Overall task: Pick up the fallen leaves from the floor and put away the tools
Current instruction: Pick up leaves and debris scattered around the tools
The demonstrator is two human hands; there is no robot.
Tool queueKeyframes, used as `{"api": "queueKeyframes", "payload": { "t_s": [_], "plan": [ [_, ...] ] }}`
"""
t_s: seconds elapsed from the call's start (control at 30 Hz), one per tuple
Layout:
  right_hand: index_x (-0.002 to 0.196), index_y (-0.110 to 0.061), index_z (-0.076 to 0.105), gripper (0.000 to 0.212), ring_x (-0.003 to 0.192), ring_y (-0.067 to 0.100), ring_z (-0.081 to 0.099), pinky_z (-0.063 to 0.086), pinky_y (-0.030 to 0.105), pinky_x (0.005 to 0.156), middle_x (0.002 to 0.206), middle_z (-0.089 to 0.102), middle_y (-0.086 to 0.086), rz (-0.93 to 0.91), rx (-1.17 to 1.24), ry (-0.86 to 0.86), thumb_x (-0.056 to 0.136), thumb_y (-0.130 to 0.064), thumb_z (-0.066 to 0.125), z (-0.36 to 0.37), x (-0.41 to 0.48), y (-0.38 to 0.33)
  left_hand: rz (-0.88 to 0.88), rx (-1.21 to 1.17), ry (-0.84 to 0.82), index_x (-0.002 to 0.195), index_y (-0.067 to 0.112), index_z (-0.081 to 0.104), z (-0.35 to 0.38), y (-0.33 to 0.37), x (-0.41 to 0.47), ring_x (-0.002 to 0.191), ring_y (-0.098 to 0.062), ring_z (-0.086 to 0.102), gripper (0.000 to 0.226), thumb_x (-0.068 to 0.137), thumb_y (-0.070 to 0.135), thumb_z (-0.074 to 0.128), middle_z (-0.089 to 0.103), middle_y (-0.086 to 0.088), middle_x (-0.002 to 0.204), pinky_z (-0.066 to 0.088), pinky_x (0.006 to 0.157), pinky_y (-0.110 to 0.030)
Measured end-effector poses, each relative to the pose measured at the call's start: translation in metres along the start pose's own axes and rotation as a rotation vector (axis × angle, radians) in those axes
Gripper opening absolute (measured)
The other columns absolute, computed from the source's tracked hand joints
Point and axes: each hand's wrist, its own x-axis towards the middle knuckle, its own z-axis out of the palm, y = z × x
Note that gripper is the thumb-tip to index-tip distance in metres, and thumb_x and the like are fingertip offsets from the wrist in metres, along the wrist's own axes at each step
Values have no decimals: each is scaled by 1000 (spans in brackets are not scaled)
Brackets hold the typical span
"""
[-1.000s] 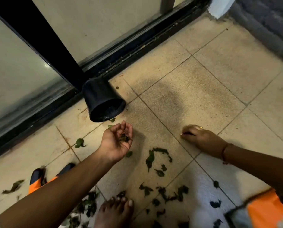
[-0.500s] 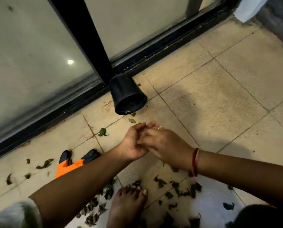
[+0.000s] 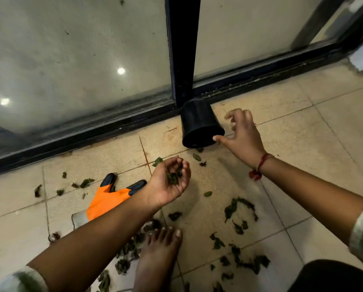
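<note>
Leaves (image 3: 173, 177), dark and crumpled, sit in the palm of the left grip (image 3: 168, 184), which is turned palm-up above the floor (image 3: 303, 148) with its fingers curled in around them. Just beyond it, at the far edge of the floor, a black pot (image 3: 198, 123) lies on its side. The pot's base is against the dark door track (image 3: 113, 131) and its mouth faces back toward the person. A black frame post (image 3: 183, 49) rises from the track right behind the pot.

The right grip (image 3: 242, 134) hovers at the pot's right side, fingers spread and loosely bent, holding nothing. Its thumb tip is at the pot's rim; whether it touches cannot be told. A red thread (image 3: 260, 166) circles that wrist.

Loose leaves (image 3: 237, 207) lie scattered over the tiles. A few are between the pot's mouth and the left grip, and a thicker patch lies toward the near edge below the right forearm. More lie around a bare foot (image 3: 159, 256), and a thin trail runs toward the left edge. An orange glove (image 3: 106, 199) with black fingertips lies flat just left of the left grip, partly under that forearm. Plain tile runs from the right grip out toward the right edge.
</note>
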Motion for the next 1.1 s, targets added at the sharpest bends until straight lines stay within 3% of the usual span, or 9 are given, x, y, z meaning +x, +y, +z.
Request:
{"api": "queueKeyframes", "payload": {
  "t_s": [0.1,0.4,0.57,0.7,0.8,0.87,0.93,1.03,1.1],
  "plan": [
    [134,-18,40,75,112,26,51,45,35,88,129,42,9,71,-53,-94,73,-33,80,14,28,17,-52,-57,-167,52,15,46,8,8,11,32,-3,41,42,93,28,46,44,5,47,27,27,-10],
    [115,-11,60,28,100,26,59,43,25,83,110,64,10,-26,-5,80,87,-8,57,11,57,29,-48,83,-142,44,17,42,-2,25,20,26,-3,31,47,89,28,45,36,9,40,15,27,-13],
    [110,-9,64,29,85,32,66,56,47,78,98,66,12,358,128,142,82,-8,59,-36,85,76,-29,93,-136,42,17,41,-5,27,22,25,-3,30,38,78,25,49,35,9,40,15,27,-13],
    [103,-6,60,19,48,19,63,51,25,39,94,61,17,619,318,185,86,-4,53,-52,94,112,-13,115,-119,42,17,40,0,28,22,26,-3,29,39,79,26,49,35,8,41,13,28,-13],
    [99,-8,59,12,50,13,63,51,22,44,108,60,18,702,361,253,88,-12,55,-55,91,120,-9,118,-100,44,18,40,-1,30,25,26,-3,28,41,83,28,48,35,8,42,13,28,-14],
    [119,-9,54,35,93,21,62,51,26,79,129,47,16,578,87,414,89,-27,58,-58,80,113,-10,124,-86,45,18,40,-2,32,25,27,-3,29,38,80,27,50,36,8,43,12,29,-14],
    [125,-13,51,39,112,20,47,40,26,93,130,41,15,181,-121,559,90,-31,53,-56,63,84,-4,125,-78,45,19,40,-3,35,25,27,-3,29,35,77,27,51,36,9,43,10,32,-13],
    [125,-13,54,34,113,13,40,41,30,96,129,45,13,-261,-130,152,95,-28,51,-20,39,41,15,126,-57,48,20,39,-3,41,24,28,-3,28,32,76,27,53,37,9,44,9,34,-12],
    [140,-15,41,50,126,18,36,38,39,105,144,35,9,-265,-243,-201,97,-40,47,15,38,36,38,125,-50,51,19,39,-3,43,23,29,-3,29,29,75,26,54,38,8,46,11,32,-13]
  ]
}}
